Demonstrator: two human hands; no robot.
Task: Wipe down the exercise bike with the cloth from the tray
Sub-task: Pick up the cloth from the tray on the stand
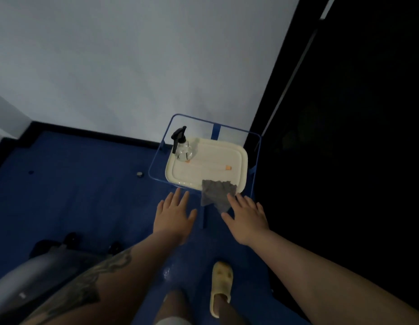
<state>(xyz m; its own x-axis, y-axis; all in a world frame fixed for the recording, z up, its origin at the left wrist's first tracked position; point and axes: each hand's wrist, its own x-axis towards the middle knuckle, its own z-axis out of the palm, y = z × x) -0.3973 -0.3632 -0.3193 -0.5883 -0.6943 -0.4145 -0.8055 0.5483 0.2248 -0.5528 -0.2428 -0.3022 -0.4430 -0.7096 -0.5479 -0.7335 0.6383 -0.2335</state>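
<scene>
A grey cloth point(215, 192) hangs over the near edge of a cream tray point(242, 160), which rests on a small blue-framed stand point(156, 158). My right hand point(247, 215) is stretched out flat, fingers apart, with its fingertips at the cloth's lower right corner. It holds nothing. My left hand point(174, 213) hovers open just in front of the tray's near left edge, apart from the cloth. Part of the exercise bike point(39, 263), grey and black, shows at the lower left.
A clear spray bottle point(182, 145) with a black trigger head stands at the tray's back left. Two small orange bits lie on the tray. The floor is blue; a white wall stands behind, a dark panel to the right. My slippered foot point(221, 287) is below.
</scene>
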